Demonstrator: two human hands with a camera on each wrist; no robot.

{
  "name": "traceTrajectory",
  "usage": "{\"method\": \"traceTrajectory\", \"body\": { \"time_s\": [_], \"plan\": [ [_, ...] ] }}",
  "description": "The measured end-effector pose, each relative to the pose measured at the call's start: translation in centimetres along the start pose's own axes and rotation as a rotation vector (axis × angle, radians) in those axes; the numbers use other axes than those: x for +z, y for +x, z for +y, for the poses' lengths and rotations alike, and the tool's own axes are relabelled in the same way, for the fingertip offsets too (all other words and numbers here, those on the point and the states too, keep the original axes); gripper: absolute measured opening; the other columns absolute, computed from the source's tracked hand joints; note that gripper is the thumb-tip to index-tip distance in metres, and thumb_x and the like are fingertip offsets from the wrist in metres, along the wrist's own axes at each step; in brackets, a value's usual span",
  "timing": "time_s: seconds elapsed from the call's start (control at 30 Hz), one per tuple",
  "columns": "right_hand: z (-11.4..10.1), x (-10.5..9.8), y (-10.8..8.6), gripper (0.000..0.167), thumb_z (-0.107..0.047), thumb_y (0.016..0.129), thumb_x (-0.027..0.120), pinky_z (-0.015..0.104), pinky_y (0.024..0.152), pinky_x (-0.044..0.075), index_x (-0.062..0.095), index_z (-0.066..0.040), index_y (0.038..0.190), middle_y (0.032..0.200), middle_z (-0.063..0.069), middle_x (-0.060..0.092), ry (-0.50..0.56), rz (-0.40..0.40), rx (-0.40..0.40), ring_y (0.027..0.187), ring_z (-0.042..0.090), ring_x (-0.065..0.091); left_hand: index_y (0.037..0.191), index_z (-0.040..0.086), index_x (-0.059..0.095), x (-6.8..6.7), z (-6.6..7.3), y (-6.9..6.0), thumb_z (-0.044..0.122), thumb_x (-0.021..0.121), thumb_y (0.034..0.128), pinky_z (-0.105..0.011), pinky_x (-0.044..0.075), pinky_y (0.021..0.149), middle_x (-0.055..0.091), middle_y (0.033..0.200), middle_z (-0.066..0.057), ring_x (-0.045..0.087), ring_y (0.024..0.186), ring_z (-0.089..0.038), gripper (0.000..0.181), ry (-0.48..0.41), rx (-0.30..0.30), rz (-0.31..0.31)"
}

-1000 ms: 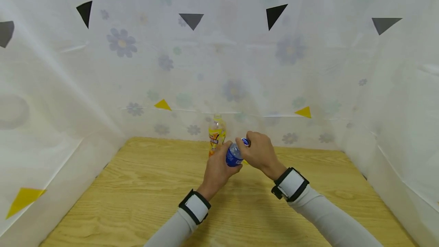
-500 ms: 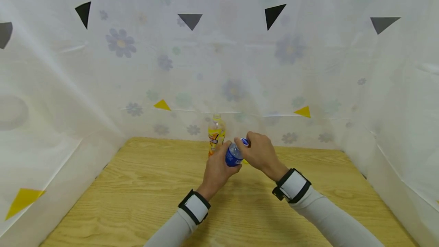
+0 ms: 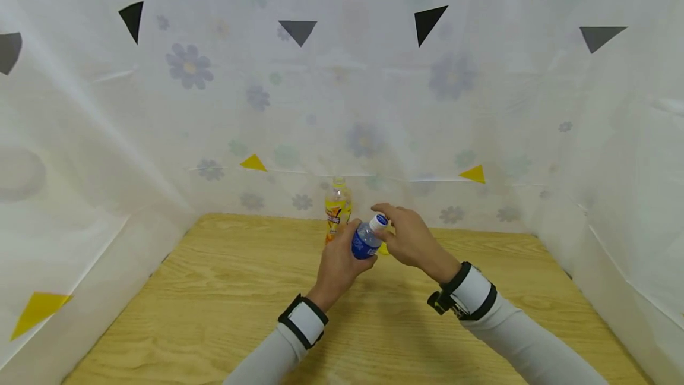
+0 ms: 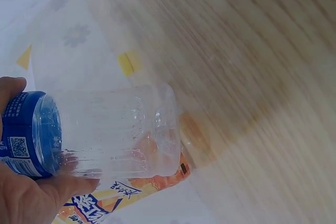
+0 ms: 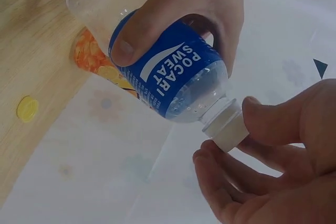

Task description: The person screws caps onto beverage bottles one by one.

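My left hand (image 3: 340, 260) grips a clear Pocari Sweat bottle (image 3: 366, 242) round its blue label, holding it tilted above the table. The white cap (image 5: 229, 128) sits on the bottle's neck, its blue top facing up in the head view. My right hand (image 3: 411, 237) has its thumb and fingertips at opposite sides of this cap, with the index finger raised in the head view. Behind the left hand stands a clear bottle with a yellow and orange label (image 3: 338, 210), without a cap on its neck. Its lower part is hidden by the left hand.
A yellow bottle cap (image 5: 27, 108) lies on the wooden table (image 3: 214, 290), just behind the hands. White flower-printed sheeting (image 3: 342, 106) surrounds the table at the back and sides, with black, grey and yellow triangles on it.
My right hand has turned and loosened about the cap, its fingers spreading so more of the white cap shows. The right wrist has shifted slightly right. My left hand and bottle stay put.
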State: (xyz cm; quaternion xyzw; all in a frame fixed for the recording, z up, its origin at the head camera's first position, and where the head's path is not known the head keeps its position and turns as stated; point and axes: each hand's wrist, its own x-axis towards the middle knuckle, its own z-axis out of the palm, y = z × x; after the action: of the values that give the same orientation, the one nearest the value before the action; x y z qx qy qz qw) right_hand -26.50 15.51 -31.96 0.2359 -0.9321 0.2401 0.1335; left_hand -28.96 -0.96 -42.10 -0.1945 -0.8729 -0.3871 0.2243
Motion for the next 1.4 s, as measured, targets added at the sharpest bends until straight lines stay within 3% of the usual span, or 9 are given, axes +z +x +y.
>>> {"method": "traceTrajectory", "body": {
  "time_s": [0.17,0.33,0.7,1.4],
  "plan": [
    [0.2,0.4,0.0,0.029,-0.001,0.097,0.061,0.041,0.073,0.058,0.065,0.0,0.126,0.109,0.017,0.071,-0.001,0.041,-0.028,0.088,0.029,0.068,0.14,0.015,0.051,0.1,-0.2,0.1,0.024,0.091,0.0752,-0.042,0.059,0.085,0.066,0.124,-0.007,0.069,0.105,-0.023,0.077,-0.003,0.006,-0.001],
    [0.2,0.8,-0.1,0.028,0.002,0.095,0.061,0.039,0.069,0.056,0.066,0.0,0.122,0.103,0.016,0.069,0.002,0.066,-0.021,0.084,0.027,0.066,0.141,0.017,0.051,0.3,-0.3,0.0,0.025,0.09,0.0765,-0.04,0.059,0.084,0.067,0.122,-0.006,0.07,0.103,-0.022,0.076,-0.008,0.003,-0.01],
    [0.2,1.5,0.1,0.02,-0.004,0.097,0.063,0.045,0.076,0.056,0.064,0.003,0.116,0.105,0.018,0.066,-0.009,0.111,0.011,0.094,0.032,0.065,0.14,0.018,0.051,0.1,-0.2,0.0,0.025,0.09,0.0766,-0.041,0.059,0.083,0.068,0.12,-0.006,0.07,0.102,-0.022,0.074,-0.019,-0.004,-0.007],
    [0.6,2.4,0.3,0.011,-0.011,0.095,0.067,0.038,0.067,0.048,0.06,-0.002,0.095,0.086,0.01,0.061,-0.023,0.19,0.016,0.079,0.023,0.056,0.139,0.018,0.051,0.4,-0.1,-0.2,0.025,0.09,0.077,-0.04,0.059,0.085,0.067,0.12,-0.006,0.069,0.103,-0.021,0.074,-0.015,-0.024,-0.01]
  ]
}}
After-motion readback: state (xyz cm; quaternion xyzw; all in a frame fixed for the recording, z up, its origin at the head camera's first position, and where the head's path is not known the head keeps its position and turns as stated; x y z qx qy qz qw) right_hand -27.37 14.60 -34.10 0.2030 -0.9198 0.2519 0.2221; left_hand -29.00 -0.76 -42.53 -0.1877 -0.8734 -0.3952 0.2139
